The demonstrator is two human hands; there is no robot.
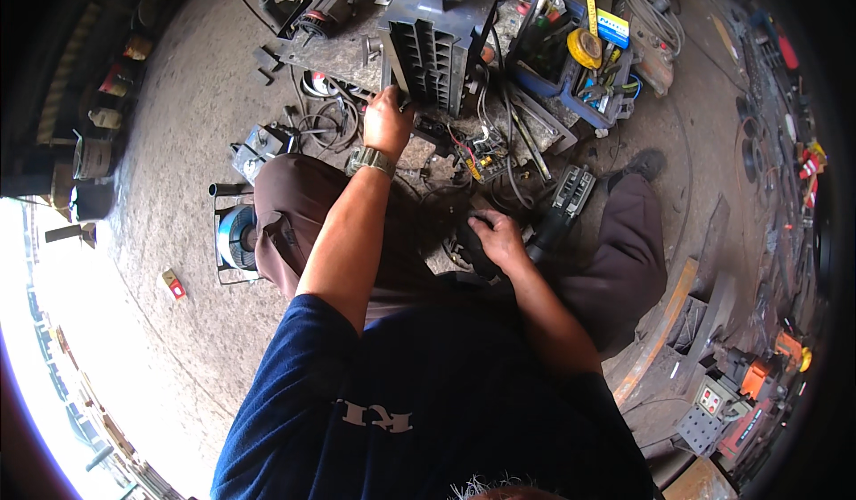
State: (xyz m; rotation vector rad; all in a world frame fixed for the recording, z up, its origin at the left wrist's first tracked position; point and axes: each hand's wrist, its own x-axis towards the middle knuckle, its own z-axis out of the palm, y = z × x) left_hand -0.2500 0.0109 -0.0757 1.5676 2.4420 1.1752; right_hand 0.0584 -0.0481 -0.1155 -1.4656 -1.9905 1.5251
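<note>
A dark, box-shaped machine housing (pixel 434 54) stands upright ahead of me, with a carry handle on top and rows of slots in its side. My left hand (pixel 389 123) is closed at the housing's lower left edge; its fingertips are partly hidden. My right hand (pixel 501 237) sits lower, between my knees, its fingers closed at a dark thing that blends into the shadow, so I cannot make out its kind. Between the hands lies a small circuit board (pixel 486 168) with yellow parts and loose wires. A dark tool with a ribbed metal end (pixel 573 188) rests beside my right hand.
A blue toolbox (pixel 584 99) with a yellow tape measure (pixel 585 48) stands at the right. A red-grey power tool (pixel 323 18) and coiled cables (pixel 325 125) lie at the left. A small fan (pixel 236 237) is by my left knee, a coiled grey cable (pixel 655 9) far right.
</note>
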